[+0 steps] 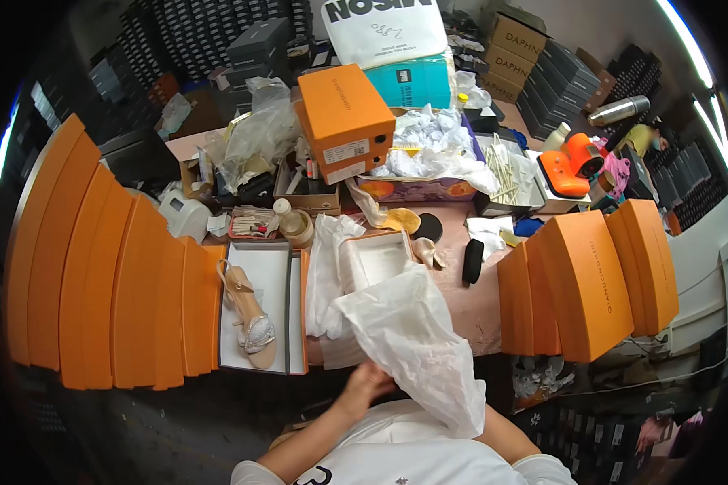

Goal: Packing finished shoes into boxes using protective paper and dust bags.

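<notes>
Just over the front edge of the worktop (473, 319), right of its middle, hangs a sheet of thin white tissue paper (416, 347), translucent and softly creased, its upper end overlapping a shallow white-lined box (380, 257) and its lower end draping against the person's white shirt (388, 453). The left hand (368, 381) is at the sheet's left margin, fingers bent and slightly blurred; whether they pinch the paper I cannot tell. The right forearm (510, 436) runs behind the sheet, which hides the right hand, so its state cannot be told.

Left of the paper, near the front edge, an open rectangular shoebox (277, 271) with smooth white inner walls holds 1 beige sandal (255, 323), slim-strapped, with a glittery silver band, its toe toward that edge. Between shoebox and sheet lies crumpled white tissue (328, 279).

Smooth orange cardboard boxes (81, 267) stand in a row along the left end of the worktop; more orange boxes (586, 283) stand at the right end. Toward the back edge are a tilted orange shoebox (344, 113), a purple-sided carton (416, 191) heaped with wrinkled paper (429, 145), and a bundle of thin pale sticks (503, 171). A flat black disc (429, 227) lies behind the white-lined box's right corner.
</notes>
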